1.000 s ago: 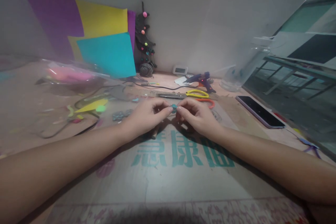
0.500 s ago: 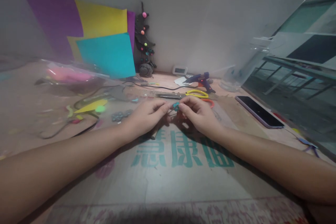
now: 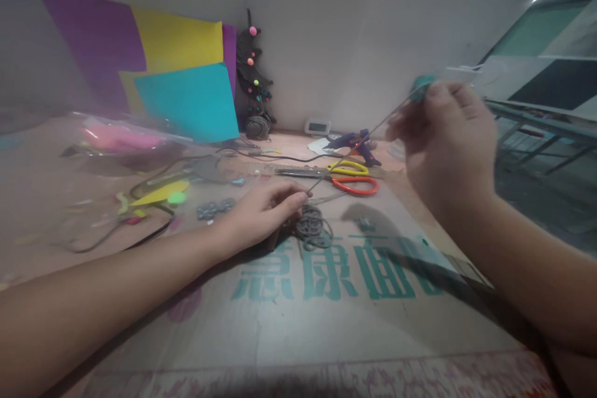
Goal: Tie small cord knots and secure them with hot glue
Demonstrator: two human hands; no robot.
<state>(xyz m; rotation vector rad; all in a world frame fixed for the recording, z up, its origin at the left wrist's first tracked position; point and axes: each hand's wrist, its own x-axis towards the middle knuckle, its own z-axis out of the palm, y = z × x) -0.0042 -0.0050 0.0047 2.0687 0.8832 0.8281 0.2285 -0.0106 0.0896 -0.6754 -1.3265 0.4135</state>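
A thin grey cord (image 3: 373,130) runs taut and slanting between my two hands. Its lower end is pinched between thumb and fingers of my left hand (image 3: 275,205), low over the printed sheet. Up at the right, my right hand (image 3: 452,137) is closed on a small teal piece (image 3: 422,86), blurred, with the cord drawn along it. Whether the cord is fastened to the piece I cannot tell. A loose coil of grey cord (image 3: 311,224) lies just beside my left fingertips. Scissors (image 3: 354,185) with yellow and orange handles lie behind it.
At the back are a glue gun (image 3: 349,140), a small white display (image 3: 318,125) and a dark decorated tree (image 3: 255,74). Coloured sheets (image 3: 186,102) lean against the wall. Left lie a plastic bag with pink contents (image 3: 121,135), grey beads (image 3: 214,208) and colourful scraps (image 3: 161,193).
My right hand has swung up and right from beside the left, carrying the teal piece and stretching the cord. The cord coil and orange scissor handle are now uncovered. My left hand barely moved.
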